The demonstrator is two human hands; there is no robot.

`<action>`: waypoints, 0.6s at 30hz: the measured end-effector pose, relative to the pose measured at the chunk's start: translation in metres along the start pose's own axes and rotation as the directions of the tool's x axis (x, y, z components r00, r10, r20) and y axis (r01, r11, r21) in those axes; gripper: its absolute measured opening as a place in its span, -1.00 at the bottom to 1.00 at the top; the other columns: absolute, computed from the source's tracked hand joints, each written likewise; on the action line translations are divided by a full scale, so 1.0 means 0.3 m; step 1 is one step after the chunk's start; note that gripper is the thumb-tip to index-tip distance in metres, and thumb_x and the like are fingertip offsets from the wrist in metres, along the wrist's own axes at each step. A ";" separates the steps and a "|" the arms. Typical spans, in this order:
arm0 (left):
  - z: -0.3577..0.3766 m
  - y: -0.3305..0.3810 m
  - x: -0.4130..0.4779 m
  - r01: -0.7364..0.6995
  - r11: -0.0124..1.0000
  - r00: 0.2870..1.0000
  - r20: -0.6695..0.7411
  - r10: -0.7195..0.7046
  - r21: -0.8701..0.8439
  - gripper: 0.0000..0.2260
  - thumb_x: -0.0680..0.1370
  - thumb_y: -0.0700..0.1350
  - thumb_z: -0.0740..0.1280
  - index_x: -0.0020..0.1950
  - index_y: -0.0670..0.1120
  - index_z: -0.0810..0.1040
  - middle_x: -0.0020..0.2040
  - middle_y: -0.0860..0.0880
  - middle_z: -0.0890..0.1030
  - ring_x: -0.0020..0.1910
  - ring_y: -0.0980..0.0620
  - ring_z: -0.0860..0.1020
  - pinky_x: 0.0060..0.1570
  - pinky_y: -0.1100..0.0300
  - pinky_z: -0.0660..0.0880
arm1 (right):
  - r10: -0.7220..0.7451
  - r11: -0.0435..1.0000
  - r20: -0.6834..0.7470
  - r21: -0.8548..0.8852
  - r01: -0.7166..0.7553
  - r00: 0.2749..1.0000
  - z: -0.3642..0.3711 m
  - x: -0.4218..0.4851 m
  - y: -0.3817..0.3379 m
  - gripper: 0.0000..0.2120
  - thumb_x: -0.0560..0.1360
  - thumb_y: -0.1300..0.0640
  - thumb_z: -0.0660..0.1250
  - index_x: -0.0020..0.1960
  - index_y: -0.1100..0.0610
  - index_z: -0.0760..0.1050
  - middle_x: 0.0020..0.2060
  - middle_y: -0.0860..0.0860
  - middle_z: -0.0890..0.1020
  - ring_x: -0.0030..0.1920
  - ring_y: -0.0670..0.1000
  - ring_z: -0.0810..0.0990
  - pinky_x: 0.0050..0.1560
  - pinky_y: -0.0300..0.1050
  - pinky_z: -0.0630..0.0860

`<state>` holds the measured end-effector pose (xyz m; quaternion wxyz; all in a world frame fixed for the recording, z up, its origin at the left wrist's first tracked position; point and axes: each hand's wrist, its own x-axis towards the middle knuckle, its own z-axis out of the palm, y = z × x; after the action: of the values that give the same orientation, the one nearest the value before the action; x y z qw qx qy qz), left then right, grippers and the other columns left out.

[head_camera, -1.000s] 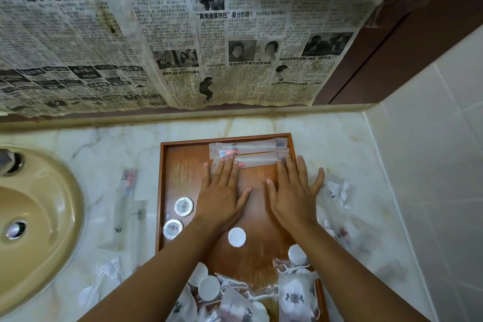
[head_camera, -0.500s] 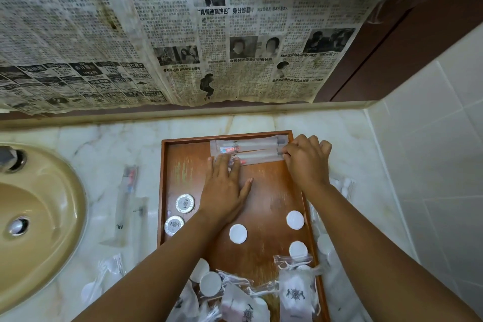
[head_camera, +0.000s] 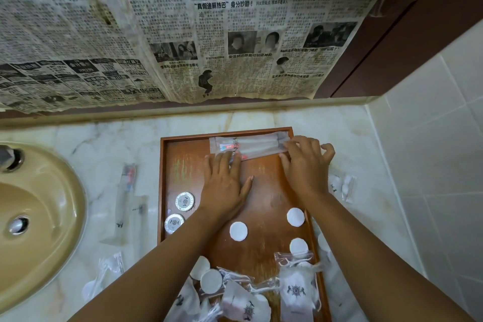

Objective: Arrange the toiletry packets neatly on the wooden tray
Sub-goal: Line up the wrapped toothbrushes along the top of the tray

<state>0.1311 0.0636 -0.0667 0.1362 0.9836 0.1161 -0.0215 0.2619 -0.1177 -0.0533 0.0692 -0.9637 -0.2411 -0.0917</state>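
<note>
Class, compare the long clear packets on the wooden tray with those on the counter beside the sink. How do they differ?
The tray packets lie crosswise at the wooden tray's far rim; the counter packets lie lengthwise, off it.
The left hand presses the tray packets and the right hand grips their end; the counter packets lie untouched.
Both are clear, with red inside.

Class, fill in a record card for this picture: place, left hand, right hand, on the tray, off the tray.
Place: marble counter beside a sink
Left hand: flat, fingertips on the long packets
Right hand: fingers curled, pinching the packets' right end
On tray: long packets at far end; two foil rounds at left; white discs; pouches at near end
Off tray: clear packets on the counter, left of tray
</note>
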 end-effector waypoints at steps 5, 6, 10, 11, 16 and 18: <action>0.013 -0.010 -0.014 -0.014 1.000 0.997 0.071 0.013 0.014 -0.35 0.67 0.27 -0.11 0.64 -0.08 0.19 0.61 -0.16 0.23 0.63 -0.16 0.10 0.57 -0.29 -0.13 | -0.089 0.992 0.199 -0.068 0.104 0.976 0.011 -0.077 -0.036 -0.62 0.62 -0.10 0.21 0.31 0.04 0.60 0.41 0.00 0.51 0.46 0.12 0.37 0.44 0.36 0.08; 0.008 -0.008 -0.017 -0.017 1.000 0.997 0.076 0.016 0.013 -0.35 0.67 0.27 -0.12 0.64 -0.08 0.18 0.62 -0.16 0.22 0.63 -0.16 0.08 0.57 -0.29 -0.14 | -0.077 0.993 0.213 -0.070 0.094 0.974 0.008 -0.084 -0.037 -0.59 0.63 -0.10 0.17 0.35 0.04 0.56 0.44 0.00 0.48 0.49 0.13 0.33 0.45 0.37 0.05; -0.039 0.007 -0.044 -0.043 0.999 0.999 0.033 0.043 -0.012 -0.36 0.66 0.25 -0.09 0.64 -0.09 0.18 0.63 -0.17 0.18 0.64 -0.18 0.05 0.55 -0.33 -0.16 | -0.107 0.994 0.135 0.032 0.104 0.985 -0.051 -0.112 -0.058 -0.62 0.61 -0.07 0.21 0.34 0.03 0.55 0.47 0.03 0.45 0.52 0.13 0.31 0.47 0.38 0.01; -0.053 0.014 -0.057 -0.054 0.998 0.998 0.011 0.054 -0.024 -0.37 0.66 0.24 -0.06 0.63 -0.10 0.21 0.63 -0.17 0.18 0.64 -0.19 0.07 0.55 -0.34 -0.14 | -0.122 0.991 0.101 0.068 0.116 0.987 -0.078 -0.128 -0.063 -0.66 0.59 -0.05 0.25 0.31 0.03 0.56 0.44 0.04 0.47 0.51 0.12 0.33 0.47 0.37 0.02; -0.112 0.090 -0.151 -0.114 0.992 0.990 -0.086 0.108 -0.061 -0.43 0.64 0.18 0.12 0.55 -0.12 0.34 0.56 -0.17 0.30 0.59 -0.20 0.16 0.54 -0.32 0.00 | -0.136 0.982 0.022 0.138 0.132 0.990 -0.200 -0.273 -0.034 -0.68 0.54 -0.01 0.34 0.27 0.01 0.57 0.35 0.01 0.53 0.40 0.07 0.44 0.39 0.25 0.19; -0.110 0.121 -0.203 -0.154 0.986 0.986 -0.083 0.148 -0.070 -0.46 0.63 0.15 0.16 0.53 -0.12 0.38 0.52 -0.18 0.36 0.56 -0.20 0.23 0.53 -0.30 0.06 | -0.122 0.985 0.025 0.127 0.118 0.992 -0.229 -0.363 -0.011 -0.69 0.52 -0.01 0.36 0.24 0.00 0.58 0.31 0.01 0.55 0.35 0.07 0.48 0.34 0.20 0.24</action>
<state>0.0808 0.0252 -0.0210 0.1700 0.9838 0.0471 0.0313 0.1561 -0.1761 -0.0090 0.1198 -0.9426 -0.3051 -0.0645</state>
